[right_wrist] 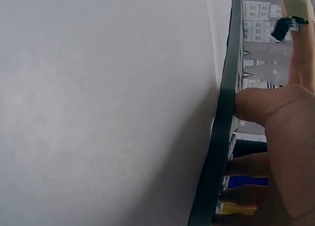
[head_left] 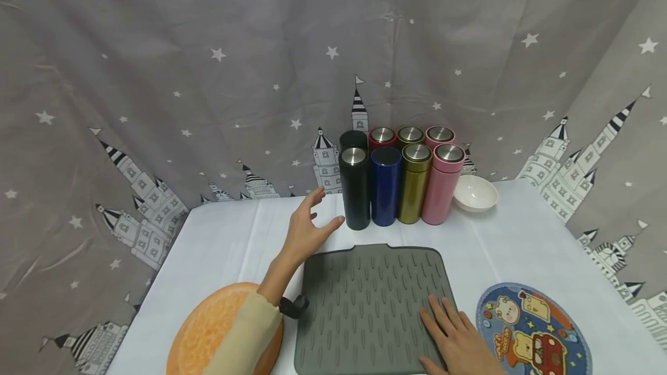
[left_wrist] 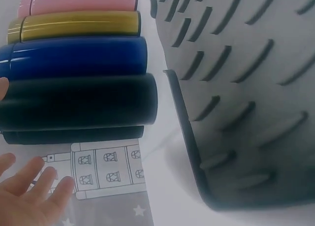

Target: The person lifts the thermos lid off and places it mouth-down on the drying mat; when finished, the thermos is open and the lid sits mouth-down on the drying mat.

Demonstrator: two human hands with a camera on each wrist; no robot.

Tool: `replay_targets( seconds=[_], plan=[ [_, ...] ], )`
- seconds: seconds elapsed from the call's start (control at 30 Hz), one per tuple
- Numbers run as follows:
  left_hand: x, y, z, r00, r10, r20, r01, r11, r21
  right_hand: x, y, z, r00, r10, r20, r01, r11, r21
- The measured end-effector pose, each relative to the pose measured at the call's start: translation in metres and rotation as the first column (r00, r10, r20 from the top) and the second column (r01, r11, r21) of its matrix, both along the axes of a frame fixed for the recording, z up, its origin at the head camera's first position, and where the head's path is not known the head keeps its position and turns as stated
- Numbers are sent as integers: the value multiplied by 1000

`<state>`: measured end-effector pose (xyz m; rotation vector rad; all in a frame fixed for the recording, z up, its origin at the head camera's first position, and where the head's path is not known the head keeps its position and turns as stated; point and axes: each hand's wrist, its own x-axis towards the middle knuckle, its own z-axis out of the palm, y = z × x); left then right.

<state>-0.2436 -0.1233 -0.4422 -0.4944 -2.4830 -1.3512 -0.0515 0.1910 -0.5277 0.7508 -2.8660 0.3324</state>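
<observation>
My left hand (head_left: 306, 229) reaches toward the dark thermos bottle (head_left: 356, 192) at the left end of the front row. Its thumb and fingers are spread, apart from the bottle and holding nothing. A blue bottle (head_left: 385, 190), a gold bottle (head_left: 414, 190) and a pink bottle (head_left: 442, 190) stand upright beside the dark one. My right hand (head_left: 458, 340) rests with extended fingers on the right side of a grey ridged mat (head_left: 372, 305). In the right wrist view, that hand's fingertips (right_wrist: 246, 105) touch the mat's edge.
Behind the front row stand more bottles, among them a red one (head_left: 382, 136). A white bowl (head_left: 475, 194) sits to their right. An orange round mat (head_left: 208, 328) lies partly under the left sleeve (head_left: 247, 331), and a blue cartoon mat (head_left: 534, 328) lies right. A grey curtain (head_left: 260, 74) hangs behind.
</observation>
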Motion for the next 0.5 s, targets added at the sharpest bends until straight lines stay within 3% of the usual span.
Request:
replay_targets(
  seconds=[0.13, 0.37, 0.5],
  plan=[
    [-8, 5, -2, 1000, 11, 11, -11, 1000, 18, -1, -1, -1, 1000, 4, -16, -4, 1000, 3],
    [-21, 17, -6, 1000, 15, 15, -16, 999, 32, 0, -3, 0, 999, -12, 48, 13, 1000, -6],
    [-30, 25, -6, 1000, 12, 24, -12, 999, 33, 0, -3, -1, 999, -17, 45, 18, 1000, -17]
  ],
)
